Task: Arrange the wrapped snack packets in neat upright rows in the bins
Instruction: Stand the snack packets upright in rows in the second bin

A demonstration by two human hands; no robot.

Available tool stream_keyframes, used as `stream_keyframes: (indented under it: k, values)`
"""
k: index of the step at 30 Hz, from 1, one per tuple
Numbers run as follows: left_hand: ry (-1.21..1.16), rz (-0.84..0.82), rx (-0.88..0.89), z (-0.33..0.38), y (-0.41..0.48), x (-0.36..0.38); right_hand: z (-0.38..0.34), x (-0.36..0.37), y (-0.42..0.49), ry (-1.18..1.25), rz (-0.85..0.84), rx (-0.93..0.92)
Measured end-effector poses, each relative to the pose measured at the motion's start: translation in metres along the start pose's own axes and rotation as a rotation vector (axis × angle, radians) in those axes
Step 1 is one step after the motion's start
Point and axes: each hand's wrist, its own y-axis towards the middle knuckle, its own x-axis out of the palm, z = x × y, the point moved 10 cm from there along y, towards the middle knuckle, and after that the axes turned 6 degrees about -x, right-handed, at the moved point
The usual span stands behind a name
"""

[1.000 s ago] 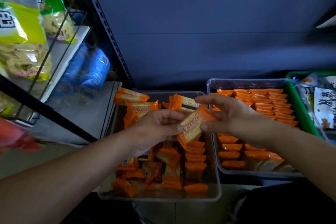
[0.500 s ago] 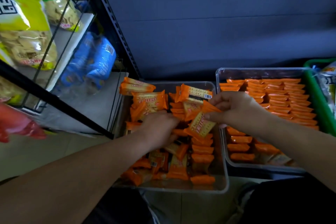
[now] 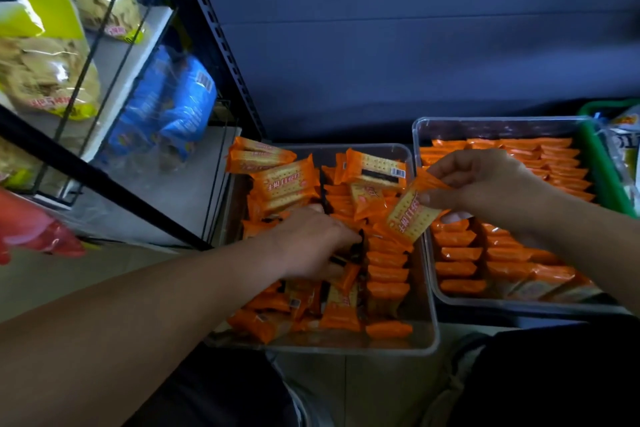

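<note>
Orange packet pinched in my right hand. Left hand sits low in the bin, its grip hidden from me. Next, I judge: seat the packet upright in its row.

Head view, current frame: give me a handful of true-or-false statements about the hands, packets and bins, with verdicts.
1. The right hand pinches an orange cracker packet over the left clear bin. True.
2. The left hand holds a packet raised above the bin. False: it is down among the packets in the left clear bin, and its fingertips are hidden.
3. Packets in the right clear bin mostly stand in rows. True.
4. Every packet in the left clear bin stands in a row. False: only the upright row on its right side does; the others lie jumbled.
5. The green basket is left of both bins. False: it is at the far right, beside the right clear bin.
</note>
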Motion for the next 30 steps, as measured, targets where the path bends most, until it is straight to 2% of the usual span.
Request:
stream_keyframes:
  k: [4,6,8,12,16,20,30]
  values:
    - [0.179,-0.244,0.047,0.016,0.002,0.025,0.002,0.003,-0.004,-0.016,-0.025,0.012]
    - [0.235,-0.282,0.024,0.017,0.006,0.032,0.001,0.004,-0.004,-0.017,-0.032,0.012]
    - [0.173,-0.266,0.0,0.015,0.007,0.029,0.001,0.003,-0.005,-0.019,-0.037,0.011]
    - [-0.123,-0.159,-0.088,-0.002,-0.003,0.012,-0.004,0.007,-0.005,-0.023,-0.066,0.007]
    - [-0.646,-0.031,-0.304,-0.045,-0.029,-0.004,-0.013,0.012,-0.005,-0.002,-0.076,-0.015]
    - [-1.065,0.109,-0.359,-0.076,-0.053,-0.017,-0.013,0.013,-0.005,0.001,-0.06,-0.011]
    - [-1.342,0.27,-0.477,-0.098,-0.097,-0.036,-0.013,0.039,-0.005,0.048,-0.057,0.033]
